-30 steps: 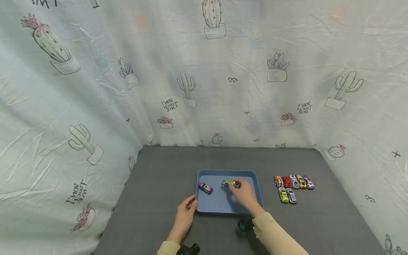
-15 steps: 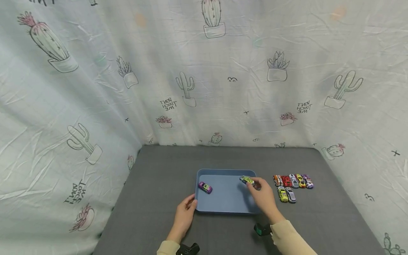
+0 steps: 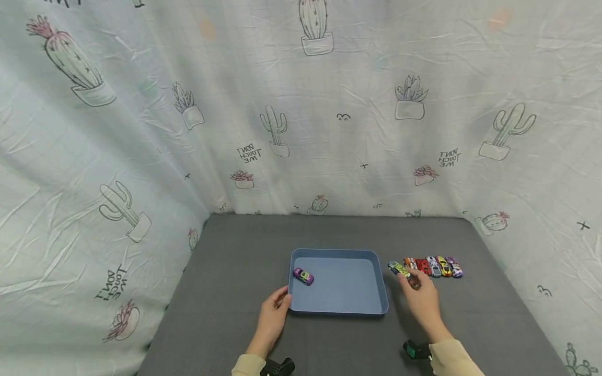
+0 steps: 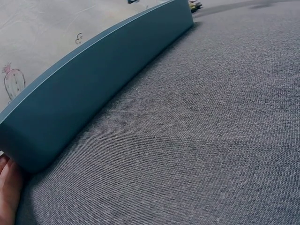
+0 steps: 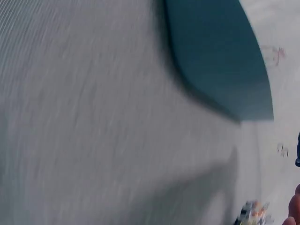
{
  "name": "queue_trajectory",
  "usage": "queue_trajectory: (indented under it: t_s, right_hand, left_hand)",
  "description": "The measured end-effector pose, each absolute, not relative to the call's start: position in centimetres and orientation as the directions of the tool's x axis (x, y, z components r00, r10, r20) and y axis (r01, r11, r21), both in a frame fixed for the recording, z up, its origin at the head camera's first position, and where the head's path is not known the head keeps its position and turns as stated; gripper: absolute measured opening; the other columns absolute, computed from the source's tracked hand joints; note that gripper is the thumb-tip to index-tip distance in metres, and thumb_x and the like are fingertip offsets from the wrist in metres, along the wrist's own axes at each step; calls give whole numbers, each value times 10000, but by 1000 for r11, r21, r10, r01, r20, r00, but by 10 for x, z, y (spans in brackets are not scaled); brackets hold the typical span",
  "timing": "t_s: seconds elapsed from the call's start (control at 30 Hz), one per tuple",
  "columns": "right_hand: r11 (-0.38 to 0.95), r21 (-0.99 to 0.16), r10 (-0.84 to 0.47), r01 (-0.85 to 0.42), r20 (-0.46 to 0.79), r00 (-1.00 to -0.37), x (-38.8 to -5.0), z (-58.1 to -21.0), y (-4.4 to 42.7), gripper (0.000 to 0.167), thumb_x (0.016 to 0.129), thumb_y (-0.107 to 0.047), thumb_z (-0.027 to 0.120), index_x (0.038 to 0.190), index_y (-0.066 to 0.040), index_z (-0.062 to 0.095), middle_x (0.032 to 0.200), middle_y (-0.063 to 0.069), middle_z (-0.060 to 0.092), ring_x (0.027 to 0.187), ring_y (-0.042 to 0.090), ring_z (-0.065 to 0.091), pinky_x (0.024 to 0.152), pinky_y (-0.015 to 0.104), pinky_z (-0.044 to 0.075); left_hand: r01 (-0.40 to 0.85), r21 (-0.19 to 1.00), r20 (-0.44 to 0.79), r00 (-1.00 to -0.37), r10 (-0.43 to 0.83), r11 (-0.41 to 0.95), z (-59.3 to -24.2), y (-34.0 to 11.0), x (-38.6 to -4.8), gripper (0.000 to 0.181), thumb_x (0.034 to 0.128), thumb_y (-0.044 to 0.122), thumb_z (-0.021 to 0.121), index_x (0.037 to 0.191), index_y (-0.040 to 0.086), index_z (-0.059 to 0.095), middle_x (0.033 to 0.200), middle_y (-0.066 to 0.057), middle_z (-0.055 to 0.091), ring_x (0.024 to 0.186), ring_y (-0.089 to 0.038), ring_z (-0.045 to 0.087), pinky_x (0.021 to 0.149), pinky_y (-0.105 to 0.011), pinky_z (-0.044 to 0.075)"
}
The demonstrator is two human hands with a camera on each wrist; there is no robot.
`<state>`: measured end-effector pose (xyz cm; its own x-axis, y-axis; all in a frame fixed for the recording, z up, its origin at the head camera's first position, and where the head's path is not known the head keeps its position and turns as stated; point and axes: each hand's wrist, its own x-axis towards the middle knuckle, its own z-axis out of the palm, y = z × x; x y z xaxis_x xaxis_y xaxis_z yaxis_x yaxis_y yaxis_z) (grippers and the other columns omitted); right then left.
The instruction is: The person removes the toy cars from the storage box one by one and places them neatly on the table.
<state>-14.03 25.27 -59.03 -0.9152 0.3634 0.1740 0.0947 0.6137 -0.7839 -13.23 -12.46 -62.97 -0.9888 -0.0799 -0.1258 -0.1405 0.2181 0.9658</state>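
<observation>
My right hand (image 3: 423, 300) pinches a yellow-green toy car (image 3: 399, 269) above the table, just right of the blue tray (image 3: 338, 312). Little of that hand (image 5: 294, 208) shows in the right wrist view, low at the right edge. A purple toy car (image 3: 303, 276) with a green patch sits inside the tray toward its left. My left hand (image 3: 273, 316) rests against the tray's front left corner, fingers and thumb touching its outer wall. In the left wrist view, part of the left hand (image 4: 9, 187) shows beside the tray wall (image 4: 93, 79).
A row of several toy cars (image 3: 433, 267) stands right of the tray on the grey table (image 3: 249, 250). The right hand hides the spot before this row. A curtain (image 3: 343, 78) with cactus prints hangs behind and at the sides.
My right hand has lifted the yellow-green toy car from inside the tray and carried it right, past the tray's right wall. The left hand and the tray have stayed in place.
</observation>
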Motion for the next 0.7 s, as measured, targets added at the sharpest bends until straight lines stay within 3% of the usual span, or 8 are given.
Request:
queue_trajectory:
  t_s: [0.37, 0.7]
  right_hand:
    - [580, -795, 513, 176, 189, -837, -129, -599, 293, 435, 963, -337, 599, 1244, -5, 594, 955, 137, 607, 783, 74, 484, 625, 185, 380]
    - [501, -815, 604, 291, 87, -792, -122, -603, 311, 513, 991, -378, 516, 1314, 21, 520, 1041, 193, 554, 894, 240, 476, 678, 328, 368]
  left_hand:
    - [-126, 967, -111, -991, -75, 224, -630, -124, -132, 385, 995, 249, 568, 1329, 58, 562, 1228, -116, 616, 1120, -255, 578, 942, -435, 485]
    - [-134, 965, -119, -990, -77, 224, -630, -124, -132, 386, 994, 254, 570, 1328, 60, 564, 1232, -121, 614, 1125, -266, 574, 939, -445, 486]
